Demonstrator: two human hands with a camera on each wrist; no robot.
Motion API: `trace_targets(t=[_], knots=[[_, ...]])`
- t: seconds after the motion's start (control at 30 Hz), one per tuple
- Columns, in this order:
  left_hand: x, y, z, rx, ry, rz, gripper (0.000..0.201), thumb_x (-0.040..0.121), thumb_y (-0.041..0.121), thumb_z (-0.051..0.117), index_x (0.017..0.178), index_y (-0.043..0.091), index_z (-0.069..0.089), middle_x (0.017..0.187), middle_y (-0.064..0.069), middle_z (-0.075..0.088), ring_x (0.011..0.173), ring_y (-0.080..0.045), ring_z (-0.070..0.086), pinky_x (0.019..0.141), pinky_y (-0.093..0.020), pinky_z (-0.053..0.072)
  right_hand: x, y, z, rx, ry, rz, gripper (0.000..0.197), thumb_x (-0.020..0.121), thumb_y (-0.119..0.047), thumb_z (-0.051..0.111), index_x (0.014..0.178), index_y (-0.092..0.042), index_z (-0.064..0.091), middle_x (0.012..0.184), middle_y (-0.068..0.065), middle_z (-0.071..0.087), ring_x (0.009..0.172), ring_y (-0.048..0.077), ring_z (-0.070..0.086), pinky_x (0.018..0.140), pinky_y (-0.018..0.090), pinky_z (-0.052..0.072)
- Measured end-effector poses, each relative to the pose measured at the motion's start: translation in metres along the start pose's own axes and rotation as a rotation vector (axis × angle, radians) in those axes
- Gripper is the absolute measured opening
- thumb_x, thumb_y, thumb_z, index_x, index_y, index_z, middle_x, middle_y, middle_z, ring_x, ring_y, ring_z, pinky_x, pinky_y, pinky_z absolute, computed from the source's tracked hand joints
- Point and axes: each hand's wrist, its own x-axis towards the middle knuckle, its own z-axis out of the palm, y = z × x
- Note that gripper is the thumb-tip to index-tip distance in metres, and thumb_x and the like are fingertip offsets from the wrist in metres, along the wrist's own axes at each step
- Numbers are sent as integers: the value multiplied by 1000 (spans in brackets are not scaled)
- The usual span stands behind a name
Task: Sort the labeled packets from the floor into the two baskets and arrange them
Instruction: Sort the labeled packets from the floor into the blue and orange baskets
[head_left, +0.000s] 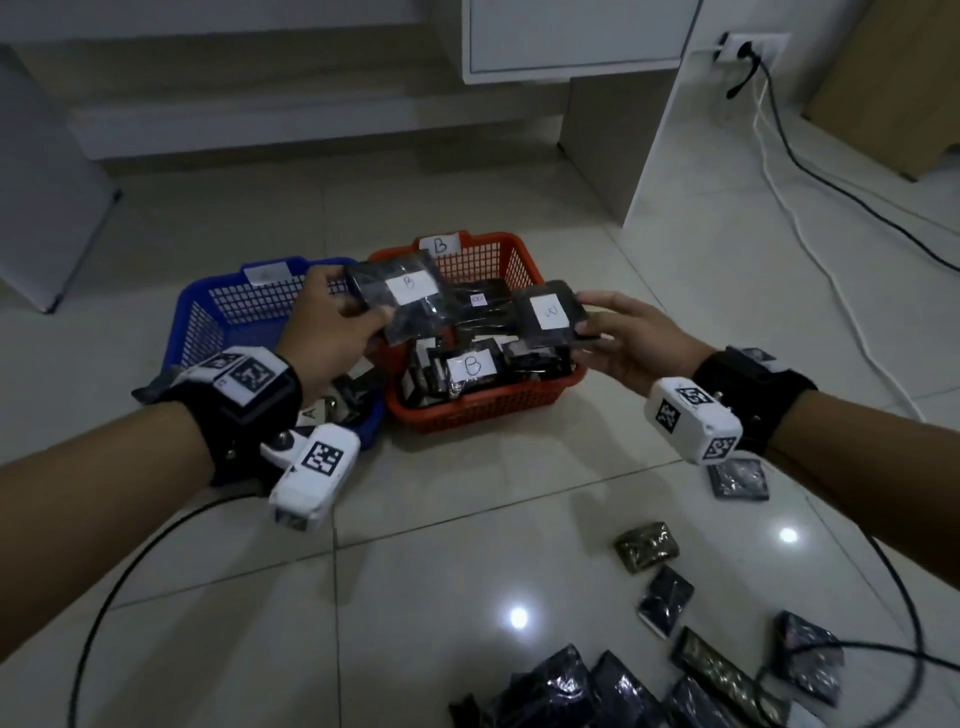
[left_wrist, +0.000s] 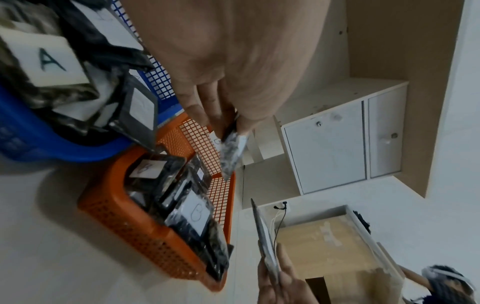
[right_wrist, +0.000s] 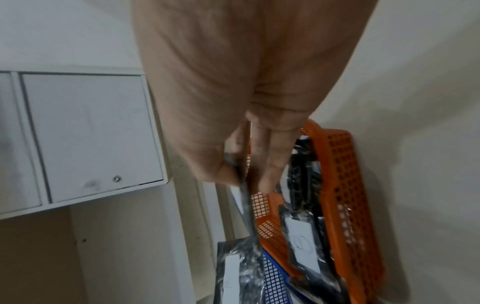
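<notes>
My left hand (head_left: 370, 313) pinches a black packet with a white B label (head_left: 410, 293) above the orange basket marked B (head_left: 483, 410). In the left wrist view the fingers of the left hand (left_wrist: 228, 125) hold that packet (left_wrist: 232, 152) by its near edge. My right hand (head_left: 587, 314) grips a second black B packet (head_left: 550, 317) over the basket's right side; the right hand (right_wrist: 244, 179) clamps its edge (right_wrist: 246, 207). Several B packets lie in the orange basket (left_wrist: 124, 216). The blue basket (head_left: 208, 312) to the left holds packets labeled A (left_wrist: 44, 61).
Several loose black packets (head_left: 665, 597) lie on the tiled floor at the lower right, near my right forearm. Black cables (head_left: 104, 597) curve over the floor on both sides. White cabinets (head_left: 571, 36) stand behind the baskets, and a wall socket (head_left: 748, 49) sits at the far right.
</notes>
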Motion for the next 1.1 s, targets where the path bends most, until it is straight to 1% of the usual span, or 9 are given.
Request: trace_targets(t=[0.13,0.27,0.37,0.5,0.63,0.77,0.87,1.0,1.1], knots=[[38,-12,15,169,29,0,54,91,7,68,135,13,39,103,-2,67,97,-19,66,91,-43,56,28,-15,3,-335,148,-75,57,80,12,71,129,-5,47,101,25,73,88,33,72,81,45,62],[67,-26,33,301,50,18,60,89,10,71,136,21,35,102,-4,69,91,-24,67,82,-41,57,69,-22,13,-560,270,-134,26,79,5,73,94,-8,58,93,25,73,77,39,73,73,55,61],[82,-36,46,370,44,33,56,88,11,71,133,22,41,92,2,65,89,-23,65,79,-35,54,102,-23,19,-730,233,-168,16,79,-1,74,72,-12,65,84,15,75,73,33,75,71,50,63],[92,-49,56,522,47,76,23,86,17,74,107,15,66,103,-1,69,95,-15,63,80,-26,47,127,-18,27,-754,169,-159,13,84,-3,72,74,-11,69,83,11,74,75,28,75,73,44,64],[92,-53,60,613,61,98,19,85,19,76,103,14,72,109,-2,70,91,-10,57,79,-22,42,136,-6,29,-740,128,-124,11,86,-1,71,79,-9,69,88,10,74,74,22,76,72,39,64],[95,-53,58,801,32,83,16,85,36,75,99,29,73,110,4,70,110,-22,60,92,-37,45,136,-1,31,-687,126,-76,11,87,2,70,85,-8,65,95,14,73,72,27,76,71,41,64],[89,-45,56,1045,-20,42,22,85,49,67,103,38,71,123,4,64,125,-35,44,100,-50,33,130,-1,28,-813,129,-96,6,88,-2,72,92,-5,68,83,8,74,66,22,76,64,37,64],[69,-23,45,1016,-40,73,14,87,45,65,99,39,69,130,0,59,128,-35,41,106,-52,28,117,-7,24,-925,188,-158,5,88,-7,73,91,-6,70,81,6,73,60,19,74,53,26,60],[49,-8,42,897,-17,177,5,87,42,64,90,39,67,124,3,62,124,-30,49,105,-51,33,103,-10,16,-1075,212,-242,1,88,-14,72,89,-13,71,87,4,71,69,17,70,52,20,52]])
